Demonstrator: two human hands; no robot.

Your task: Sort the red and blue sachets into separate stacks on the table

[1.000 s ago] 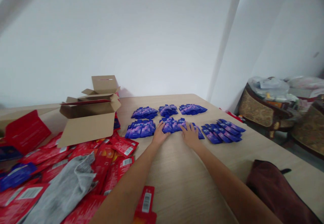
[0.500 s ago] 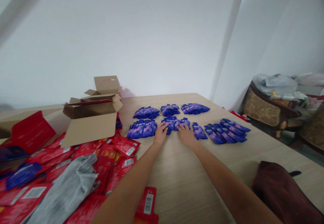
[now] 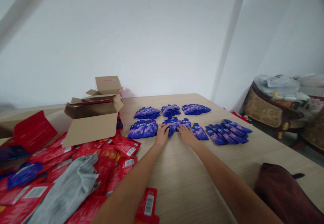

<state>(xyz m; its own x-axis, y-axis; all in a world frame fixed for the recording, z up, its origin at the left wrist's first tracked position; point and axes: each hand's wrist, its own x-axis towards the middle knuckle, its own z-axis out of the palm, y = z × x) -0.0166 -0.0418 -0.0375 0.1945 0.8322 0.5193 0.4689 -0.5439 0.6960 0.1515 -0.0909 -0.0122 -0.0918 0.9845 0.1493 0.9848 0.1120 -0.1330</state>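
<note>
Both my hands reach forward to a pile of blue-purple sachets [image 3: 172, 124] in the middle of the table. My left hand [image 3: 162, 135] touches the pile's left edge, its fingers apart and laid over the sachets. On the right side, my right hand [image 3: 186, 135] rests with spread fingers on the near sachets. Another sachet group [image 3: 143, 129] lies just left of my left hand. Close to my right hand is a small group [image 3: 199, 131], and a fanned-out group [image 3: 227, 132] lies farther right. Behind them are three more piles, including a left one [image 3: 147, 112].
Open cardboard boxes [image 3: 93, 124] stand at the left. Many red packets [image 3: 126, 146] cover the near left, with a grey cloth [image 3: 68, 190] on top. A dark red pouch [image 3: 283, 193] lies at the near right. Beyond the table's right edge stands a patterned chair [image 3: 265, 107] with bags.
My left hand has shifted slightly right, toward the middle of the pile, and the sachets there sit closer together. My right hand has hardly moved. The view has shifted slightly.
</note>
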